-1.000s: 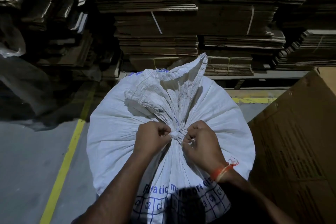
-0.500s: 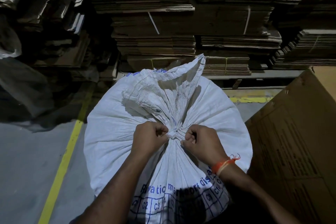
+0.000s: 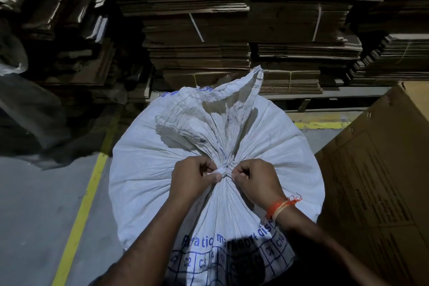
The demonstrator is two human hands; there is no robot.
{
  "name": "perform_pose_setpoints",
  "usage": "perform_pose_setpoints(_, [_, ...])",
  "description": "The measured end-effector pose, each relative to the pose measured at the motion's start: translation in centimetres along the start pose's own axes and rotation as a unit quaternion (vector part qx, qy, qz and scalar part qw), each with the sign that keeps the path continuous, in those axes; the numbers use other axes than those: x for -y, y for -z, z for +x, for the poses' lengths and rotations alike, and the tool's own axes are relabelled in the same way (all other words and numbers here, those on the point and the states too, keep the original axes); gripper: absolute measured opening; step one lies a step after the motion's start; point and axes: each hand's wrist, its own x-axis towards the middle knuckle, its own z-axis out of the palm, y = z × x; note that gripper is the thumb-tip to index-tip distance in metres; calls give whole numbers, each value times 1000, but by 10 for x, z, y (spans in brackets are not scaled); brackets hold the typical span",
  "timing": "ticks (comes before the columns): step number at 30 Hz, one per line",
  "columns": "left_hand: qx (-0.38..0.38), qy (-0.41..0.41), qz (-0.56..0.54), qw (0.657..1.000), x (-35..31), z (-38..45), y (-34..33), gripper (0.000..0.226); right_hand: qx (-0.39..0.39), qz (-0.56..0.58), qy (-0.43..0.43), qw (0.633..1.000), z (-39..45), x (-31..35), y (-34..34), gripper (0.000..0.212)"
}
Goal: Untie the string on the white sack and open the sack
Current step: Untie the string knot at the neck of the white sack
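A full white woven sack (image 3: 144,169) with blue print stands upright in front of me, its neck gathered and tied with a white string (image 3: 220,170). The loose mouth of the sack (image 3: 222,109) fans out beyond the knot. My left hand (image 3: 193,177) pinches a flat white end of the string on the knot's left side. My right hand (image 3: 256,180), with an orange thread band on its wrist, pinches the string on the knot's right side. Both fists rest on the sack's top, about a finger's width apart.
A large brown cardboard box (image 3: 380,193) stands right against the sack. Stacks of flattened cardboard (image 3: 232,42) fill the back. A yellow floor line (image 3: 81,211) runs along the grey floor on the left, with dark plastic sheeting (image 3: 30,109) beyond it.
Both hands have stayed at the knot. A short flat white end of the string now shows between my left thumb and fingers, and the hands sit slightly further apart.
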Motion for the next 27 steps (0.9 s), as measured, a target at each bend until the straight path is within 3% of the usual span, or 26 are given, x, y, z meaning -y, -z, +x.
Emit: perform_pose_setpoints(27, [-6,5,-48,999,4,-1,-5,16,2,-9,20,1000,3,-3,-6,18])
